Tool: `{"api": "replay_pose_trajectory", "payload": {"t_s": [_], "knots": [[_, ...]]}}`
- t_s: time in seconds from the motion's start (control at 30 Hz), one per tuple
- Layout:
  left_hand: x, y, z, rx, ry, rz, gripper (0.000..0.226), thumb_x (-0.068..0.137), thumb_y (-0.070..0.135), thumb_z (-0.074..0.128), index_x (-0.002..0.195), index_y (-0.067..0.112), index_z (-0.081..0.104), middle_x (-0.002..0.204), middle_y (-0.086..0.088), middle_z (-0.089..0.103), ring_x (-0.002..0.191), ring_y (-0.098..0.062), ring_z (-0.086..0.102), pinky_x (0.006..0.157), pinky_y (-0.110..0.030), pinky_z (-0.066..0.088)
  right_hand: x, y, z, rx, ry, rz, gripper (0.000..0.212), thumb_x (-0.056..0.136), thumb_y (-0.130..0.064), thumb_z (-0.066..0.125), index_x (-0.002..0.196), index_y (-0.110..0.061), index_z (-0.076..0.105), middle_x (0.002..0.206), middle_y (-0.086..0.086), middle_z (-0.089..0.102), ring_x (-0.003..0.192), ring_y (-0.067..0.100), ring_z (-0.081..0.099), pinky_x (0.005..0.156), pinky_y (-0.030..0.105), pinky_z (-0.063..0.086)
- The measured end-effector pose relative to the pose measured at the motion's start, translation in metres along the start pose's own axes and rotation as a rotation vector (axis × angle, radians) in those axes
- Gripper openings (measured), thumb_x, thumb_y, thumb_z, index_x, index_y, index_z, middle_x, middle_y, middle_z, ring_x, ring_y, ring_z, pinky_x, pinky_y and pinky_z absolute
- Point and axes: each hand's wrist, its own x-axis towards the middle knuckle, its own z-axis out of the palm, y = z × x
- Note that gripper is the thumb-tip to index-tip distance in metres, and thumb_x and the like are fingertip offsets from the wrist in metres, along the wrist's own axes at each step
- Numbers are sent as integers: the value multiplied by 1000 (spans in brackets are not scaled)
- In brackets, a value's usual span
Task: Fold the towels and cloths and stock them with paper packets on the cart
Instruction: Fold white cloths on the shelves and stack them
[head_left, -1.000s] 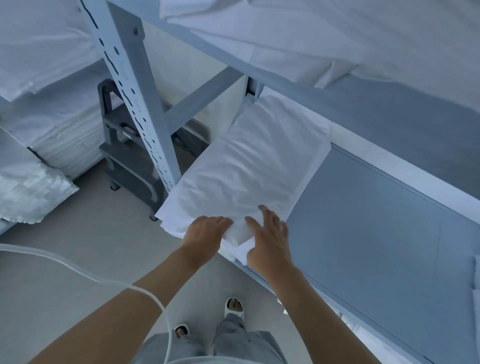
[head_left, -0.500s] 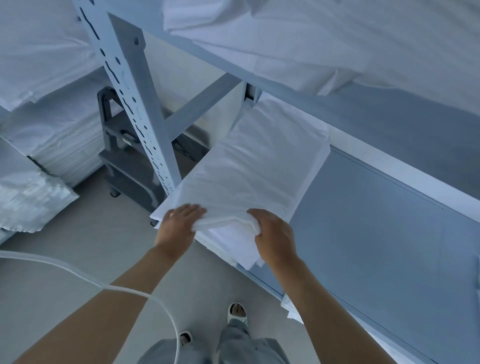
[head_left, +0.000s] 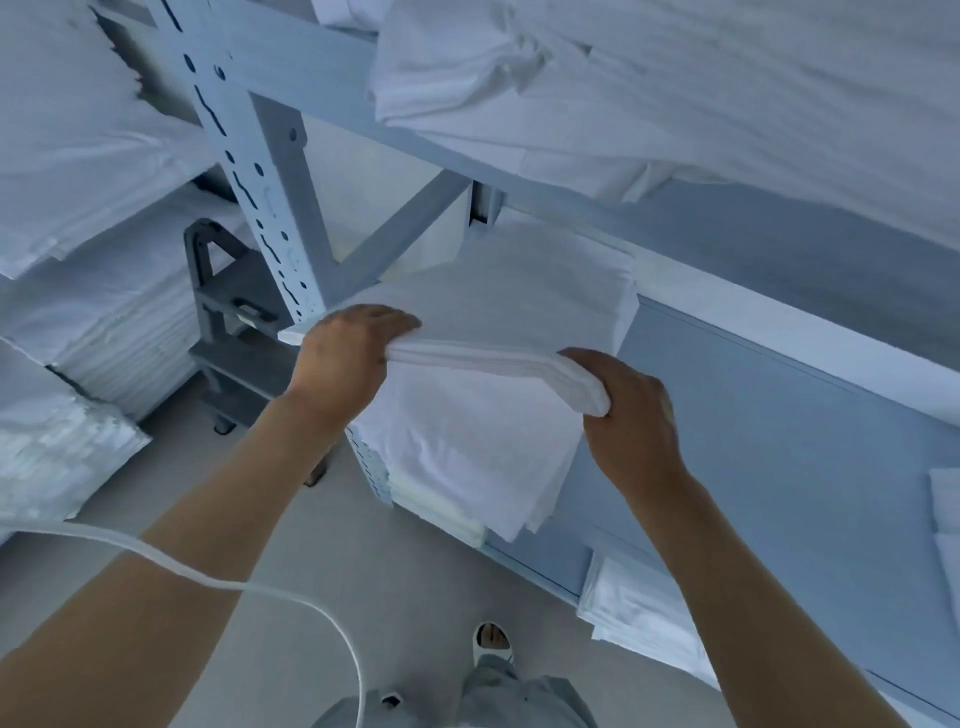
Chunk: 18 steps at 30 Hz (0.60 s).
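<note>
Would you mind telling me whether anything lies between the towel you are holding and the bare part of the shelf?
Nothing visible does. Both the left hand and right hand grip the folded towel, and the grey shelf right of it lies bare.

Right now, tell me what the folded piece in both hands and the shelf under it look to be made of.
Folded cloth: soft white woven fabric, matte; it bends and hangs limp in layers. Shelf: looks like painted metal or laminate, smooth grey-blue and flat with a pale raised edge; which one I cannot tell.
</note>
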Motion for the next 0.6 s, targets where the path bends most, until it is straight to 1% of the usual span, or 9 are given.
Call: {"api": "replay_pose_trajectory", "payload": {"t_s": [0.07,0.13,0.17,0.23,0.27,0.33,0.4,0.5,0.6], "knots": [[-29,3,-23,16,25,77,71,66,-20,57,124,17,76,124,-3,73,117,-30,67,98,-45,55,-42,-14,-12,19,-23,-35,49,83,3,58,123,-18,74,119,-8,75,109,15,72,92,38,59],[-56,3,-40,15,59,143,74,57,-21,63,120,16,77,120,-2,75,114,-28,68,99,-45,54,-82,-25,-15,56,-16,-57,41,88,-12,56,125,-18,73,120,-11,74,111,9,71,94,28,56],[-67,1,-44,15,63,167,75,53,-21,66,117,16,77,117,-1,76,112,-27,68,99,-45,54,-100,-27,-12,76,-24,-51,37,91,-13,61,125,-17,73,119,-11,74,109,7,71,92,23,55],[-86,-7,-42,16,-3,187,73,52,-22,69,113,17,79,113,-1,77,106,-27,72,97,-45,55,-127,-27,2,106,-89,37,38,89,0,72,123,-17,75,113,-12,75,98,3,72,85,17,56],[-93,-13,-36,24,-89,167,69,58,-20,68,114,19,80,115,0,77,107,-26,72,97,-44,55,-136,-25,12,100,-142,115,42,88,5,73,123,-19,75,108,-13,75,91,3,72,80,18,58],[-105,-26,-19,41,-282,103,63,77,-12,59,123,28,75,126,9,72,118,-20,67,100,-36,52,-145,-22,34,60,-248,235,41,91,4,69,122,-22,76,96,-14,74,79,1,68,70,20,54],[-112,-38,-5,53,-382,58,63,84,-8,51,127,33,71,131,14,68,122,-15,64,100,-33,49,-145,-18,51,16,-281,261,40,92,3,63,118,-24,76,83,-19,68,66,-3,59,63,17,46],[-105,-41,2,83,-349,25,61,86,-9,50,124,35,71,124,13,71,111,-19,69,89,-38,55,-135,-11,57,9,-227,232,42,89,6,58,106,-28,75,70,-25,62,59,-3,53,59,18,44],[-87,-36,4,133,-279,76,59,85,-9,53,121,34,70,115,10,72,100,-21,70,75,-36,55,-118,2,52,39,-190,281,29,94,-3,61,86,-29,68,64,-13,64,56,-1,47,54,27,43]]}}
